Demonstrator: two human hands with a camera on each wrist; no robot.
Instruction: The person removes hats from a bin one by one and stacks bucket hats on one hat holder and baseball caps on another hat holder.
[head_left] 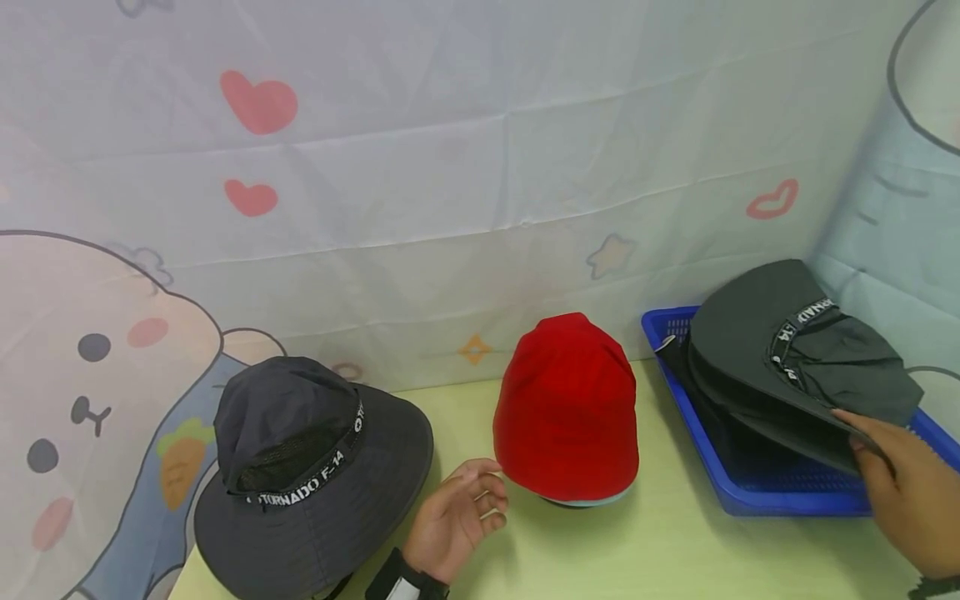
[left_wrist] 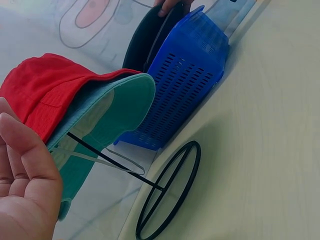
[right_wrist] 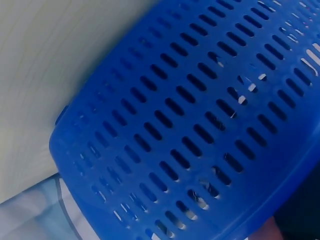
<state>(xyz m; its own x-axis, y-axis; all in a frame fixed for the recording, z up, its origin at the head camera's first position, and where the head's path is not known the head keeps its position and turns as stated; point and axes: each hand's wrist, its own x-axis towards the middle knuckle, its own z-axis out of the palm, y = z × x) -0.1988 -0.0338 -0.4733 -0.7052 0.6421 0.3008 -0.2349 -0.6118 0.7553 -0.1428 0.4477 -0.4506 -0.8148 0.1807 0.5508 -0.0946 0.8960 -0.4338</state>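
Note:
A red cap with a teal underside sits on a black wire stand at the table's middle. My left hand lies palm up beside it, fingers relaxed, holding nothing. A dark grey bucket hat lies over a blue perforated basket at the right. My right hand grips this hat's brim at its near edge. The right wrist view shows only the basket wall.
Another dark bucket hat with "TORNADO F-14" on its band sits at the left front. A cartoon-printed cloth backdrop hangs close behind everything. The pale green table shows between the cap and the basket.

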